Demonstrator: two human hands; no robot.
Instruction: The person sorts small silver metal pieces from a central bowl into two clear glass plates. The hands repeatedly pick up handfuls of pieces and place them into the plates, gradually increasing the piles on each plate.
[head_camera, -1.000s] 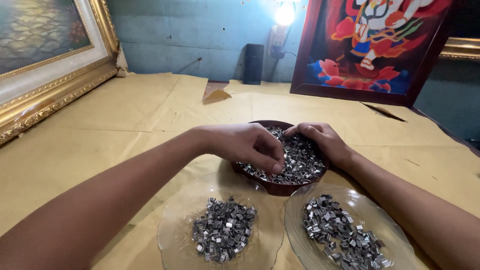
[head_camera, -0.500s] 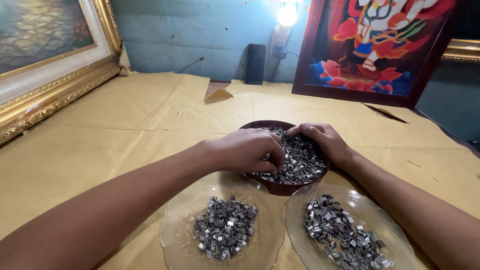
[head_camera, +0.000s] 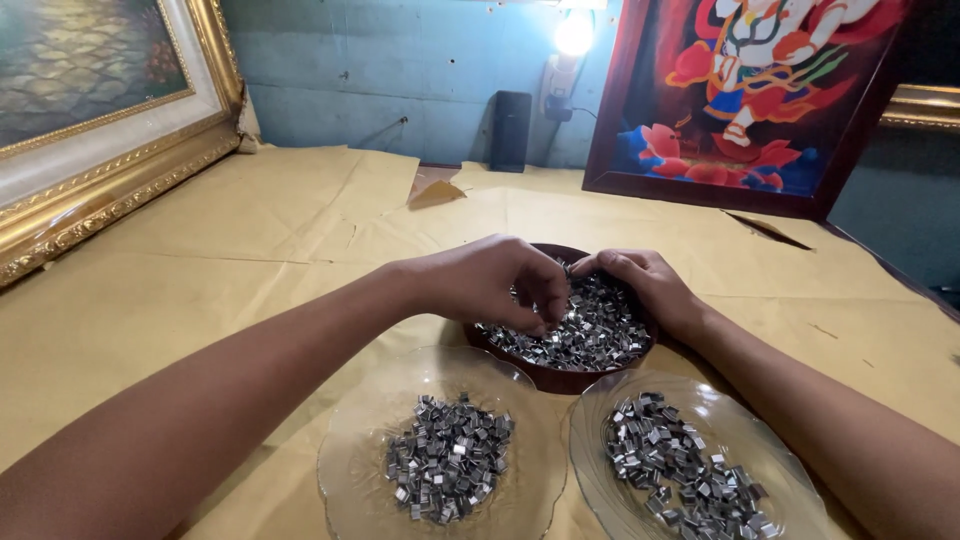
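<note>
A dark brown bowl (head_camera: 560, 376) heaped with small shiny metal pieces (head_camera: 590, 335) sits in the middle of the paper-covered table. My left hand (head_camera: 492, 282) hovers over the bowl's left side, fingers curled down and pinched into the pile. My right hand (head_camera: 645, 285) rests on the bowl's far right rim, fingertips bent into the pieces. Whether either hand has pieces pinched is hidden by the fingers. Nearer me stand two clear glass plates, the left plate (head_camera: 350, 470) and the right plate (head_camera: 790, 480), each with a pile of the same metal pieces.
Yellow-brown paper (head_camera: 250, 230) covers the table. A gold-framed painting (head_camera: 100, 130) leans at the left, a red-framed colourful picture (head_camera: 740, 100) at the back right. A small black box (head_camera: 510, 130) and a lit bulb (head_camera: 573, 35) are by the blue wall.
My left hand has curled further, its fingers digging deeper into the bowl's pile. The right hand has stayed on the rim.
</note>
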